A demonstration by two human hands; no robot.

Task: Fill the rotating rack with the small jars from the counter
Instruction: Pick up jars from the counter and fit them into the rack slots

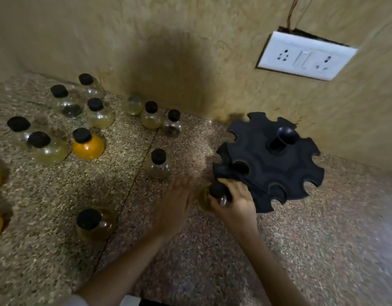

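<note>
Head view: a speckled stone counter [323, 250] meets a tan wall [168, 29] at the far side. A black rotating rack [278, 171] stands on the counter at right, near the wall, tilted in the wide-angle view; its top disc has rounded notches cut around the rim and a central post topped by a knob [286, 135]. No jar is seated in the notches that face the camera. The right hand [234, 199] is closed around a small jar [219, 193] with a black cap, fingers wrapped over the neck and shoulder; the jar sits against the near-left rim of the rack, at a notch, and whether it is seated cannot be told. The left hand [175, 202] is just left of that jar, motion-blurred, with fingers extended and loosely together; it appears empty, and contact with the jar cannot be confirmed. A capped clear jar [158, 165] stands just beyond the left hand. A capped jar with yellowish contents [95, 224] stands near-left of the hand. Further left, a jar with bright orange contents [88, 145] stands among a loose group of capped clear and yellowish jars spread toward the far-left wall. Two orange shapes are cut off by the left frame edge. A white socket and switch plate [306, 56] is mounted on the right wall above the rack, with wires [295, 12] rising from it.
</note>
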